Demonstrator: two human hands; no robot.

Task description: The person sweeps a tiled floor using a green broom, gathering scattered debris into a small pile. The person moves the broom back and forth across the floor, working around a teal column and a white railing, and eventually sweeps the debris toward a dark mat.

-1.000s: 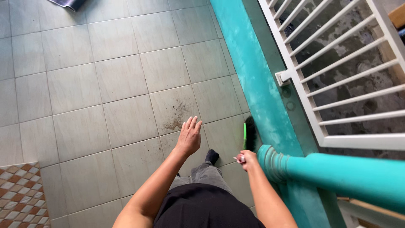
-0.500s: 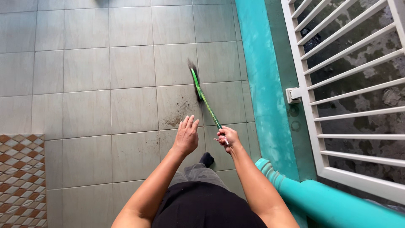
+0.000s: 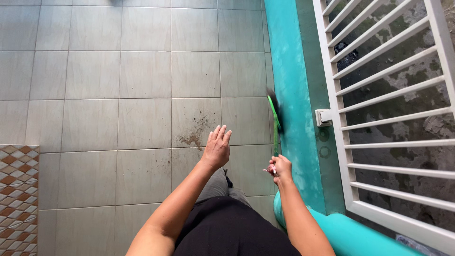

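— Broom [image 3: 274,121] first: where is it, and who has it?

— The right hand [image 3: 280,168] is clenched round the near end of its thin green handle, low by the person's hip. From there the stick runs away up the floor [image 3: 118,71] along its right edge, and the dark bristle head, blurred, sits tight against the foot of the turquoise wall [image 3: 289,71].

— And the left hand [image 3: 217,148]?

— Released, fingers spread and flat in the air, touching nothing. It hangs over the tile joint just below a small patch of brown dirt [image 3: 195,135] on the grey tiles.

— How would you expect the broom to handle?

— Light, I judge: one hand alone carries it by the very end. The handle looks stiff and slim, likely smooth plastic, so it could twist in a loose grip. The bristles should be soft and give against the wall. A hold further down the stick, with the free hand added, would steady it better.

— What lies further out?

— A white barred gate [image 3: 388,95] stands beyond the wall on the right, a turquoise rail [image 3: 350,232] crosses the lower right corner, and patterned brown-and-white tiling [image 3: 16,189] fills the floor's lower left corner.
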